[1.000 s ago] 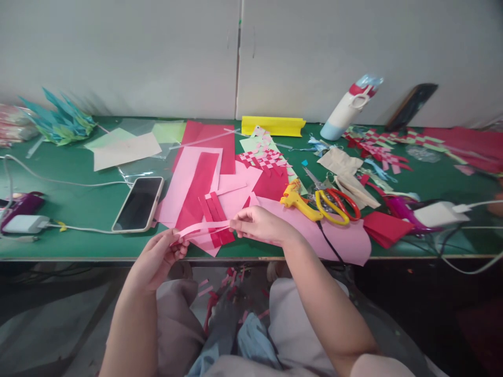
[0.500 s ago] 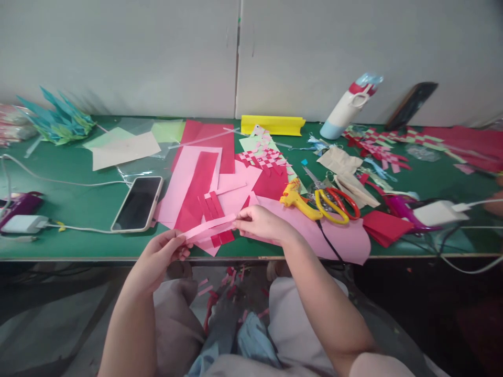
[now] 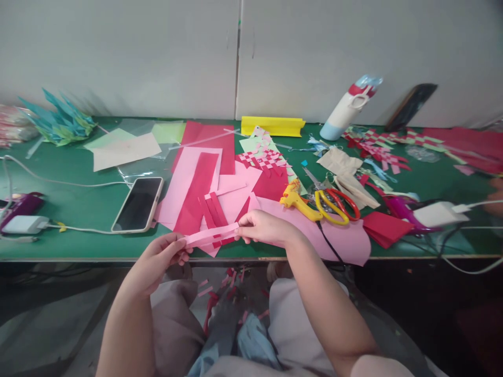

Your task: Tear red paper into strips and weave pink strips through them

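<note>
A pale pink paper strip [image 3: 212, 235] is stretched between my two hands at the table's front edge. My left hand [image 3: 171, 250] pinches its left end, fingers curled. The right end is pinched by my right hand [image 3: 251, 227]. Under and behind the strip lie narrow red strips [image 3: 214, 208] on pink and red paper sheets [image 3: 196, 191]. Further back, a woven pink and red checkered piece [image 3: 263, 158] rests on the papers.
Right of my hands are a yellow glue gun [image 3: 298, 201], yellow-handled scissors [image 3: 332, 207] and red-handled scissors [image 3: 348, 201]. A phone [image 3: 137, 204] lies left. A bottle [image 3: 349, 109] leans at the back. Another person's hand [image 3: 495, 196] shows at the far right.
The right end of the strip and my right hand have moved slightly down and to the right. The strip now lies flatter between my hands.
</note>
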{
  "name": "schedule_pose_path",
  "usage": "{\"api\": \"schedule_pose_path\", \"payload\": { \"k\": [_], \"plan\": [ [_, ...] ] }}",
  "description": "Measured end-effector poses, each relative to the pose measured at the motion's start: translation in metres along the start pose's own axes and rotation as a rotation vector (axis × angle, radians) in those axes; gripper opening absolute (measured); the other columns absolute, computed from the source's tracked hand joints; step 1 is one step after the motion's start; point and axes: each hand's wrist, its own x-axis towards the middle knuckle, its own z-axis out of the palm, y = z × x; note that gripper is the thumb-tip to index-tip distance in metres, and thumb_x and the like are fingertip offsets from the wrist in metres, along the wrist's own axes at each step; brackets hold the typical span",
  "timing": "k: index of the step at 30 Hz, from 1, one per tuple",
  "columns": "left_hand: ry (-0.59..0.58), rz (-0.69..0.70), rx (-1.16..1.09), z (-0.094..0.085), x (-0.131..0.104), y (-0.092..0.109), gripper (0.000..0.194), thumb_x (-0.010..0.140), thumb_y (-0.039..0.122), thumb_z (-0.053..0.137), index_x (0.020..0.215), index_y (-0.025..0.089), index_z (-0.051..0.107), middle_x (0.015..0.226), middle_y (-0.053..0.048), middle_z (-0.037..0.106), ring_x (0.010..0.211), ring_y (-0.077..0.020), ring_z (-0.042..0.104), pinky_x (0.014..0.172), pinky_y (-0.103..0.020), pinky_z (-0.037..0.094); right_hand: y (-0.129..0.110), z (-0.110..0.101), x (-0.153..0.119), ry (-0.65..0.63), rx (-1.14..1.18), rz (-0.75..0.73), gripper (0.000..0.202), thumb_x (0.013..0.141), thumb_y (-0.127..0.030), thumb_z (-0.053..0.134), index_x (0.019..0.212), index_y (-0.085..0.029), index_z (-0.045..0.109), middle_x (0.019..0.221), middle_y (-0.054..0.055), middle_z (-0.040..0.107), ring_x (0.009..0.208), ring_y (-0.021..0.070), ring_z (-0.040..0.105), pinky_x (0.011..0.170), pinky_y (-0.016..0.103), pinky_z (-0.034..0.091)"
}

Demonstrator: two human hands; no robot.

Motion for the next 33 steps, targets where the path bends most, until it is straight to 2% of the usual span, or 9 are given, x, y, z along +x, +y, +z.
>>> {"api": "schedule_pose_path", "payload": {
  "k": [5, 11, 17, 26, 33],
  "plan": [
    [-0.047, -0.041, 0.065, -0.004, 0.002, -0.005, 0.026, 0.073, 0.041, 0.069, 0.073, 0.016, 0.062, 0.066, -0.001, 0.061, 0.058, -0.0106, 0.054, 0.056, -0.021, 0.043, -0.002, -0.001, -0.001, -0.055, -0.072, 0.046, 0.018, 0.075, -0.024, 0.055, 0.07, -0.013, 0.069, 0.054, -0.002, 0.058, 0.052, 0.0078, 0.05, 0.052, 0.019, 0.035],
    [-0.066, -0.044, 0.119, -0.003, 0.002, -0.004, 0.027, 0.076, 0.042, 0.066, 0.07, 0.016, 0.059, 0.065, 0.0, 0.059, 0.058, -0.0106, 0.053, 0.055, -0.021, 0.042, -0.001, 0.0, 0.0, -0.125, -0.152, 0.106, 0.019, 0.072, -0.024, 0.054, 0.068, -0.014, 0.069, 0.052, -0.002, 0.058, 0.05, 0.0078, 0.05, 0.051, 0.019, 0.036],
    [-0.069, -0.051, 0.191, 0.0, 0.001, -0.003, 0.029, 0.076, 0.044, 0.064, 0.071, 0.016, 0.059, 0.066, -0.001, 0.06, 0.058, -0.0113, 0.054, 0.056, -0.023, 0.043, 0.003, 0.0, 0.002, -0.119, -0.179, 0.135, 0.019, 0.071, -0.024, 0.052, 0.065, -0.016, 0.068, 0.051, -0.002, 0.059, 0.05, 0.0081, 0.052, 0.052, 0.018, 0.039],
    [-0.056, -0.027, 0.234, 0.009, 0.005, -0.001, 0.031, 0.079, 0.046, 0.06, 0.073, 0.016, 0.058, 0.068, -0.001, 0.059, 0.059, -0.0113, 0.053, 0.055, -0.024, 0.043, 0.007, 0.003, 0.007, 0.053, -0.265, 0.193, 0.019, 0.071, -0.029, 0.056, 0.062, -0.016, 0.067, 0.052, 0.0, 0.062, 0.047, 0.0086, 0.053, 0.051, 0.019, 0.04],
    [-0.025, 0.004, 0.237, 0.013, 0.008, 0.0, 0.029, 0.077, 0.046, 0.062, 0.079, 0.018, 0.057, 0.063, 0.002, 0.056, 0.059, -0.012, 0.054, 0.055, -0.023, 0.043, 0.006, 0.002, 0.004, 0.183, -0.308, 0.156, 0.024, 0.073, -0.032, 0.055, 0.057, -0.017, 0.066, 0.053, 0.001, 0.065, 0.046, 0.0092, 0.054, 0.049, 0.02, 0.037]
  ]
}}
